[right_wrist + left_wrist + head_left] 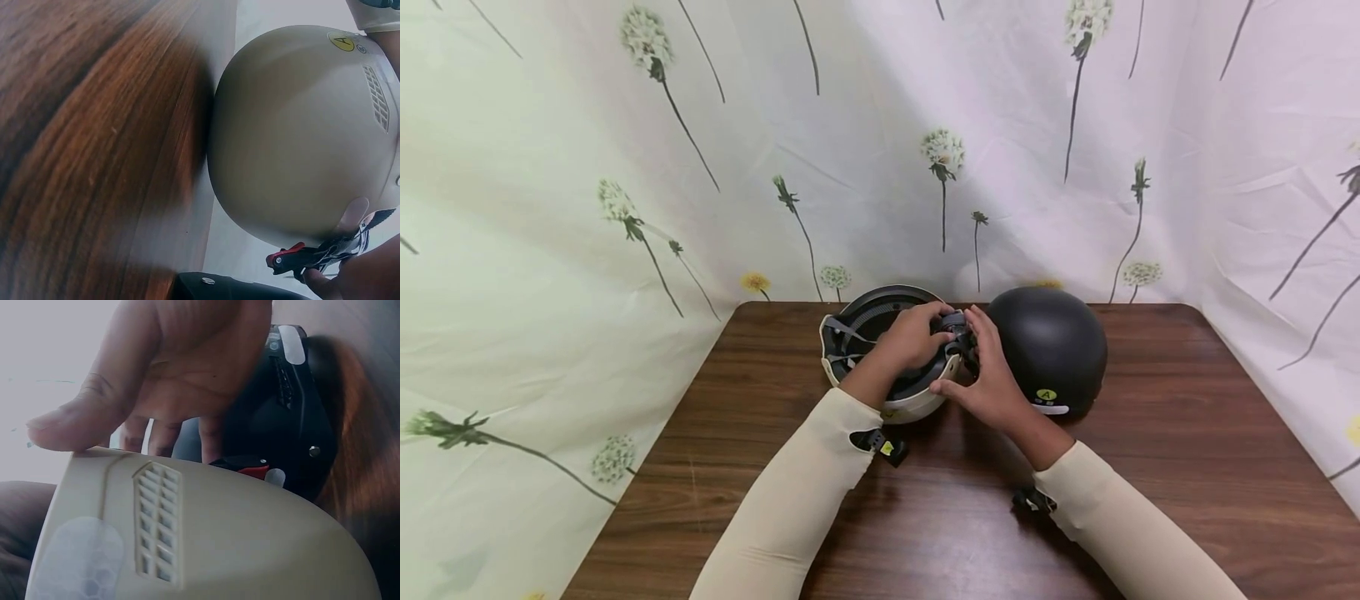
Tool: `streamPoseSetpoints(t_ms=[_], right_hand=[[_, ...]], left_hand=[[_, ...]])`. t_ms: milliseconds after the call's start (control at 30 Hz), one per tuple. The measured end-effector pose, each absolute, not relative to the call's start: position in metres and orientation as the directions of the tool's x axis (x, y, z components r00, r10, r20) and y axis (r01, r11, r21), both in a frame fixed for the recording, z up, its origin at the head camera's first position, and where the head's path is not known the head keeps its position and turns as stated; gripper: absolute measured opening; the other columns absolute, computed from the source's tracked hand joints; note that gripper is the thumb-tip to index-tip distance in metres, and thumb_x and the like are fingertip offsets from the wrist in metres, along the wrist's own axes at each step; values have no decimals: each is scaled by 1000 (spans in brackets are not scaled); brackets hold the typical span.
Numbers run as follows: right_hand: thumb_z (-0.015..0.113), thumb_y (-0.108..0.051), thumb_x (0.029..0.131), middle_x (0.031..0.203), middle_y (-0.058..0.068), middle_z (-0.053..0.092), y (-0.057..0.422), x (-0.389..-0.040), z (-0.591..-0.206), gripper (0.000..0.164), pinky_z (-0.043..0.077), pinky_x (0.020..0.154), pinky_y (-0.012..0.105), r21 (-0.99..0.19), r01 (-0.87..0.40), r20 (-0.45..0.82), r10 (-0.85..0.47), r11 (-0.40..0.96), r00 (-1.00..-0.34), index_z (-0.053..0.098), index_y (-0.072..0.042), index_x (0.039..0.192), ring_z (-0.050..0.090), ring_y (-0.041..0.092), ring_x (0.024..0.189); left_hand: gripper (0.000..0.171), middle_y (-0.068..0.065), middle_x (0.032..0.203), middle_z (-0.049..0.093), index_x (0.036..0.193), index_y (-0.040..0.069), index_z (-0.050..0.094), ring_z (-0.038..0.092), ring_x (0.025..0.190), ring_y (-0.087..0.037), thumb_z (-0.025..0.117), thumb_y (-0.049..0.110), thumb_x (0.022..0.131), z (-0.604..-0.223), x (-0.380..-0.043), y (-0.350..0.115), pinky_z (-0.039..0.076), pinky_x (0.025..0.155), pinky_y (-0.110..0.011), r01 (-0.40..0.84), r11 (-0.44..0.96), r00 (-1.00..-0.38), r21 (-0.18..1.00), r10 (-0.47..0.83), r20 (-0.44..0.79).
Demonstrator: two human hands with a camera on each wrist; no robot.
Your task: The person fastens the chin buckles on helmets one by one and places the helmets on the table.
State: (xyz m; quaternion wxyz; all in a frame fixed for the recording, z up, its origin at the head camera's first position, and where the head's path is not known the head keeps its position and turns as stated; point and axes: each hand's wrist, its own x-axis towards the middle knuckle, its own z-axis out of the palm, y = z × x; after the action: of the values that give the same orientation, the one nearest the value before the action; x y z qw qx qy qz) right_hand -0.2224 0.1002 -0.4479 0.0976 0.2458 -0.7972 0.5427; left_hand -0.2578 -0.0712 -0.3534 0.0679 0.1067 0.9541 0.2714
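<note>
A cream helmet (917, 408) lies upside down on the table, its dark padded inside and grey straps (850, 329) facing up. My left hand (910, 337) reaches over the opening and pinches a black fitting (955, 325) at the helmet's right end. Around that same end, my right hand (996, 396) holds the helmet, thumb on the rim, fingers on the outer side beside the fitting. The left wrist view shows this right hand (194, 369) behind the cream shell (250, 525). A red tab (292, 248) stands out on the fitting in the right wrist view.
Close to the right hand sits a black helmet (1048, 342), dome up, with a yellow round sticker (1046, 394). Both helmets are near the back edge of the wooden table (737, 492). A flower-printed cloth (865, 150) hangs behind and at the sides.
</note>
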Motion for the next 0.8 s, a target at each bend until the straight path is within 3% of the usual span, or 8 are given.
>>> streamPoseSetpoints(t_ms=[200,633,800], right_hand=[[85,-65,87,184,15,4,99,-215,-440,124,30,123,77,-824,-478,401,-283,305,-871,15,-14,176,19,46,167],[85,-62,88,185,9,1,102,-216,-440,121,31,124,75,-836,-475,400,-286,275,-871,15,-18,176,15,40,169],[78,-67,92,184,11,2,102,-217,-438,116,33,123,76,-830,-492,420,-286,262,-861,16,-17,176,12,41,170]], left_hand=[[40,-10,155,65,150,20,62,60,145,-32,65,24,111,-358,-259,-68,51,114,-51,148,832,-975,534,214,-63],[35,-11,145,70,147,17,61,65,136,-30,63,21,112,-352,-251,-75,53,113,-50,157,778,-982,608,191,9],[36,-13,144,70,148,16,60,65,136,-32,63,19,112,-347,-250,-81,51,115,-50,186,747,-975,639,219,29]])
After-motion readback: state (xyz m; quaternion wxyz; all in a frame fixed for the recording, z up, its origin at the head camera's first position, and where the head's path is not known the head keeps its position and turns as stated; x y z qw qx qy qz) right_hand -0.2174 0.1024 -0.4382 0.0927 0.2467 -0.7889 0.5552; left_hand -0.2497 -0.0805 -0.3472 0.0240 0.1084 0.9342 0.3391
